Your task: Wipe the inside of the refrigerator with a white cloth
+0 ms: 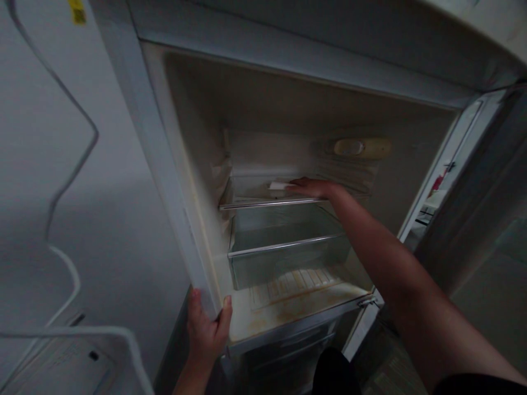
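One fridge (pixel 288 99), two hands (pixel 207 332) (pixel 312 187) (one cloth (pixel 279 186))

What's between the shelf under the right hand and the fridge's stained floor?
In the head view, a lower see-through shelf lies between the upper shelf and the fridge floor.

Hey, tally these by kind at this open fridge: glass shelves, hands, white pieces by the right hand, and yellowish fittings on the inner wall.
Shelves: 2 (upper shelf, lower shelf)
Hands: 2 (left hand, right hand)
White piece: 1
Yellowish fitting: 1
Total: 6
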`<state>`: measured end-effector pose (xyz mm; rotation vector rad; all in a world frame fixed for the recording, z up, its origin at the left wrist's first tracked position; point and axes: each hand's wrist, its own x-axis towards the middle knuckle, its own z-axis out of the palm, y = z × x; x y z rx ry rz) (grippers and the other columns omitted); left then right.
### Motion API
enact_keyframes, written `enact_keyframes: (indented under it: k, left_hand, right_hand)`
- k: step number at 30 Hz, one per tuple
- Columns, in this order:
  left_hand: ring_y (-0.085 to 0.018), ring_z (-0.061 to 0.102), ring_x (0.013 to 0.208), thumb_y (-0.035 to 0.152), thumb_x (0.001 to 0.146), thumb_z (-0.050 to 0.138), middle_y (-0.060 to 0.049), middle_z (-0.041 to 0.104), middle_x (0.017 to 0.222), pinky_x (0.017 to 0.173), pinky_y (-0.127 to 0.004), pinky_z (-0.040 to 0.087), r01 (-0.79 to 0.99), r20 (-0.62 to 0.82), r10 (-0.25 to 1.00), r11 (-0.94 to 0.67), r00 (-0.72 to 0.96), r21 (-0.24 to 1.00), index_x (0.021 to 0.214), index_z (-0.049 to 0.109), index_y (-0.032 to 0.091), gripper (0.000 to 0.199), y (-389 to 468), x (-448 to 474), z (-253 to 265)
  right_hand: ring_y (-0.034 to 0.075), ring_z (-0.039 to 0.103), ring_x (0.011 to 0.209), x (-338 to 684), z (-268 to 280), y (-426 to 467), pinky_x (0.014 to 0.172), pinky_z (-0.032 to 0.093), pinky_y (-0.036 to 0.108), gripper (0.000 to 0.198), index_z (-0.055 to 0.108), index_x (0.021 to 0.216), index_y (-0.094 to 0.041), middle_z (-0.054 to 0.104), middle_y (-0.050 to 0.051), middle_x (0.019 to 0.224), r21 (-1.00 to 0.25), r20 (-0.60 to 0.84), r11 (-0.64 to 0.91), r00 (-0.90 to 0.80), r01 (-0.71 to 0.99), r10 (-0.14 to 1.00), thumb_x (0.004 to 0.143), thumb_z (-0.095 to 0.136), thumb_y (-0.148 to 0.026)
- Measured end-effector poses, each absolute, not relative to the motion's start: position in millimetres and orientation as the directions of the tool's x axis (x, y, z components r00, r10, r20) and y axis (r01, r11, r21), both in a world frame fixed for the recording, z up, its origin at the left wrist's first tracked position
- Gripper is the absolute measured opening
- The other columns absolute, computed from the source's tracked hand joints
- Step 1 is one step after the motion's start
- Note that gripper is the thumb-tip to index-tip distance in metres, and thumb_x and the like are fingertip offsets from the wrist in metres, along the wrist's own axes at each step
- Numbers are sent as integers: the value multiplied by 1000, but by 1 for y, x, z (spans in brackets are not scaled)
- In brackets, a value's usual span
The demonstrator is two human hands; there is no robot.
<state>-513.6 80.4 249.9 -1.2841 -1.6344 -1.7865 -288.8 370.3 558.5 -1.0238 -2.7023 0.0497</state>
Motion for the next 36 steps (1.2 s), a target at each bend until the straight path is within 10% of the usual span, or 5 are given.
enact_keyframes:
  k: [8,17,22,25,36]
  left_hand:
    - [-34,61,131,41,86,73,-20,61,137,116,-55,45,824,833,308,-203,-460,530,152,36,17,79,81,-517,241]
    - [-33,50,144,27,87,74,-24,46,155,118,-53,44,872,876,271,-185,-399,454,160,24,17,89,78,-508,259]
    - [-34,23,159,9,80,76,-16,23,172,127,-57,29,982,990,104,-154,-94,110,158,34,24,90,54,-464,301]
    - [-30,43,150,1,80,68,-11,41,164,120,-51,44,904,944,214,-401,250,-148,155,38,27,85,48,-430,330]
    - [-27,56,133,37,89,71,-13,57,142,114,-49,45,659,714,662,-436,-227,613,155,37,25,74,103,-387,377]
  right_hand:
    - [23,69,89,-275,567,359,84,50,32,71,75,99,-11,75,14,98,-377,426,773,-645,510,634,105,30,-65]
    - [22,68,104,-272,559,371,93,48,29,23,77,106,-14,74,14,116,-133,377,848,-765,513,522,95,60,-23]
    - [21,64,91,-266,556,353,84,47,29,14,72,95,-13,70,13,103,-53,571,882,-711,468,411,88,60,-14]
    - [22,61,91,-256,542,312,84,47,32,12,68,92,-15,66,12,98,-26,795,923,-552,384,251,89,56,-15]
    - [21,62,96,-236,363,163,81,53,34,17,65,100,-21,64,9,103,-328,895,918,-237,223,377,97,51,-11]
